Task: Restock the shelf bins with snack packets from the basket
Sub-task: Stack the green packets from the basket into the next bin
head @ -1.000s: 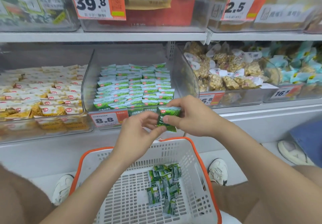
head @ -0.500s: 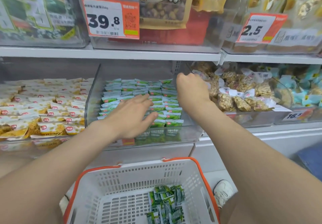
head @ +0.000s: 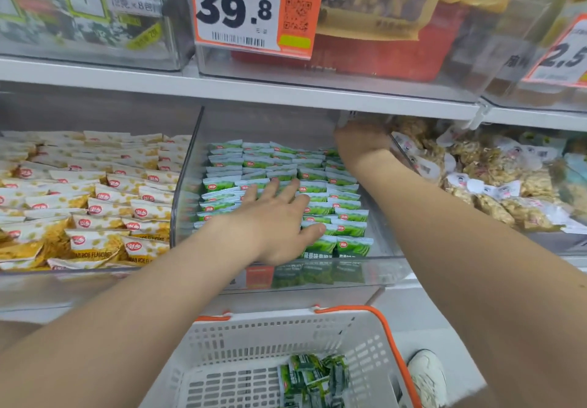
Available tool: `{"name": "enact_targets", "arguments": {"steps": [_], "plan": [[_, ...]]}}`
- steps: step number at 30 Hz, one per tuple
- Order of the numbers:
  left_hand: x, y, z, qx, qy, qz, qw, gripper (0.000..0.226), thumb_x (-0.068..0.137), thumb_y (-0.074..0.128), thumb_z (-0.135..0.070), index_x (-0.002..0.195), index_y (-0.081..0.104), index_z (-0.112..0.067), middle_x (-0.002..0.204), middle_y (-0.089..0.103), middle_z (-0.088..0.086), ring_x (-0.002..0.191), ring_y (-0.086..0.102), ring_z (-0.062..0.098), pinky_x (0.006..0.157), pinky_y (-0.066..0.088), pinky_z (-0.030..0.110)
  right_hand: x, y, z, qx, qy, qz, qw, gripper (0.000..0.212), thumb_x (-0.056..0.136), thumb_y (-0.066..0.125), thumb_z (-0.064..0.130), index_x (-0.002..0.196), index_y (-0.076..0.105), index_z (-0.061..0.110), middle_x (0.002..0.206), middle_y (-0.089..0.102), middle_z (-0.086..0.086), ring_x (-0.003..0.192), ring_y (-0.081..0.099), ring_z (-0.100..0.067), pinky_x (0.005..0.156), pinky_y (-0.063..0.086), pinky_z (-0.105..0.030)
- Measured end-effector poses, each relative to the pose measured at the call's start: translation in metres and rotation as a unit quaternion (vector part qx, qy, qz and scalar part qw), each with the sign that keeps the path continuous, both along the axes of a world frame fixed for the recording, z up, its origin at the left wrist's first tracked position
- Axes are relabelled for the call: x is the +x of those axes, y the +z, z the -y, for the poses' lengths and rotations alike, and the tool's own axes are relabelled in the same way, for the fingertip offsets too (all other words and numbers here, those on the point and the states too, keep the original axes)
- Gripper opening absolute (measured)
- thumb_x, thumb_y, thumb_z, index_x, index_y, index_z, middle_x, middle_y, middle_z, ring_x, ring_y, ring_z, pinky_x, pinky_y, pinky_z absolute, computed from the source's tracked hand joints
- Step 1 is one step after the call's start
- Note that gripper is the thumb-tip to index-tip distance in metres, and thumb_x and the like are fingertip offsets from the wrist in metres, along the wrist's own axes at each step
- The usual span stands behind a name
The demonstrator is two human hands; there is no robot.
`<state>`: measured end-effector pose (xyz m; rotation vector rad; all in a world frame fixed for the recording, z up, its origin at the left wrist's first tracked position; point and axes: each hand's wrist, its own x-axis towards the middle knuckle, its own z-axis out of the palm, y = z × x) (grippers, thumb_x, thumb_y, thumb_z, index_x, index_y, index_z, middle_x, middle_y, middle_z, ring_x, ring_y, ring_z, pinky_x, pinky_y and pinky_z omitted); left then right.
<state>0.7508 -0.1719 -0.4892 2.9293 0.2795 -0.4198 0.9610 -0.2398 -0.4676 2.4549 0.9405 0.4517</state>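
Seemingly, the left hand (head: 276,226), fingers spread, pressed small green foil snack packets (head: 317,186); the right hand (head: 357,144), fingers hidden, risked shoving rear rows over.

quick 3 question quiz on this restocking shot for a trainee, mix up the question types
1. True or false: the left hand lies flat on the green snack packets in the clear plastic middle bin.
2. What fills the bin left of it in the picture? A blue bottles; B yellow-and-white snack packets; C red tins.
3. Fill in: the loose packets in the white plastic basket with the orange rim are ____ in colour.
Key: 1 true; 2 B; 3 green.
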Motion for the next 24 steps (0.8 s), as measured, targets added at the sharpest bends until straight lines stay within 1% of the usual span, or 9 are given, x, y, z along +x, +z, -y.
{"name": "enact_targets", "arguments": {"steps": [3, 6, 10, 12, 14, 17, 19, 21, 24], "plan": [[0.000, 0.000, 0.001, 0.006, 0.001, -0.006, 1.000, 0.078, 0.103, 0.018, -0.069, 0.166, 0.007, -0.024, 0.173, -0.016, 0.002, 0.159, -0.015, 0.031, 0.127, -0.004, 0.058, 0.008, -0.002, -0.004, 0.016, 0.027, 0.001, 1.000, 0.043, 0.092, 0.048, -0.015, 0.132, 0.059, -0.002, 0.126, 0.062, -0.020, 0.113, 0.064, -0.041, 0.079, 0.052, -0.046], [0.002, -0.001, 0.000, 0.012, -0.002, -0.014, 1.000, 0.079, 0.103, 0.018, -0.069, 0.166, 0.006, -0.024, 0.173, -0.016, 0.003, 0.159, -0.014, 0.032, 0.127, -0.003, 0.059, 0.013, -0.006, 0.000, 0.059, 0.049, -0.012, 0.997, 0.038, 0.090, 0.050, -0.016, 0.123, 0.062, -0.001, 0.122, 0.061, -0.021, 0.113, 0.063, -0.041, 0.085, 0.054, -0.046], [0.002, 0.002, 0.001, 0.028, -0.007, -0.005, 1.000, 0.077, 0.104, 0.021, -0.068, 0.165, 0.014, -0.022, 0.174, -0.008, 0.005, 0.160, -0.005, 0.034, 0.127, 0.005, 0.059, 0.009, -0.005, 0.003, 0.108, -0.001, -0.127, 0.986, 0.030, 0.098, 0.048, -0.005, 0.126, 0.056, -0.003, 0.122, 0.059, -0.023, 0.112, 0.060, -0.039, 0.075, 0.044, -0.038], [0.001, 0.005, 0.003, 0.052, -0.008, 0.018, 0.998, 0.073, 0.105, 0.022, -0.066, 0.161, 0.027, -0.020, 0.173, 0.010, 0.010, 0.158, 0.011, 0.036, 0.125, 0.019, 0.057, 0.003, 0.001, 0.008, 0.123, -0.031, -0.195, 0.973, 0.035, 0.094, 0.053, -0.008, 0.128, 0.053, -0.005, 0.105, 0.058, -0.015, 0.093, 0.062, -0.029, 0.063, 0.041, -0.031], [-0.002, 0.008, 0.007, 0.073, -0.004, 0.076, 0.994, 0.063, 0.107, 0.025, -0.060, 0.146, 0.046, -0.017, 0.156, 0.041, 0.014, 0.145, 0.038, 0.036, 0.113, 0.038, 0.051, -0.007, 0.009, 0.018, 0.126, -0.049, -0.228, 0.964, 0.030, 0.092, 0.057, -0.005, 0.122, 0.056, -0.002, 0.095, 0.056, -0.011, 0.076, 0.056, -0.023, 0.056, 0.043, -0.030], [-0.010, 0.014, 0.016, 0.037, 0.015, 0.169, 0.985, 0.046, 0.108, 0.031, -0.050, 0.124, 0.057, -0.016, 0.126, 0.058, 0.009, 0.120, 0.055, 0.033, 0.095, 0.047, 0.045, -0.030, 0.007, 0.043, 0.219, 0.012, -0.182, 0.958, 0.027, 0.088, 0.055, 0.008, 0.115, 0.062, 0.005, 0.110, 0.064, -0.015, 0.092, 0.063, -0.033, 0.074, 0.054, -0.036], [-0.017, 0.016, 0.024, 0.012, 0.016, 0.211, 0.977, 0.038, 0.107, 0.038, -0.045, 0.121, 0.058, -0.017, 0.124, 0.058, 0.008, 0.120, 0.053, 0.032, 0.096, 0.047, 0.044, -0.054, 0.001, 0.067, 0.325, 0.100, -0.152, 0.928, 0.035, 0.083, 0.046, 0.014, 0.110, 0.069, 0.014, 0.104, 0.070, -0.013, 0.093, 0.067, -0.034, 0.081, 0.057, -0.041], [-0.027, 0.016, 0.032, -0.010, 0.015, 0.259, 0.966, 0.029, 0.103, 0.046, -0.044, 0.113, 0.059, -0.020, 0.117, 0.055, 0.004, 0.115, 0.052, 0.030, 0.095, 0.047, 0.045, -0.088, 0.001, 0.090, 0.406, 0.188, -0.179, 0.876, 0.031, 0.082, 0.046, 0.008, 0.100, 0.070, 0.018, 0.094, 0.069, -0.004, 0.088, 0.066, -0.025, 0.080, 0.054, -0.037], [-0.052, 0.017, 0.048, -0.049, 0.005, 0.362, 0.931, 0.015, 0.094, 0.054, -0.039, 0.094, 0.055, -0.024, 0.096, 0.047, -0.003, 0.097, 0.049, 0.024, 0.082, 0.046, 0.044, -0.152, -0.001, 0.128, 0.439, 0.286, -0.242, 0.817, 0.024, 0.078, 0.047, 0.004, 0.088, 0.067, 0.013, 0.083, 0.065, 0.001, 0.079, 0.062, -0.020, 0.072, 0.050, -0.034]]}}
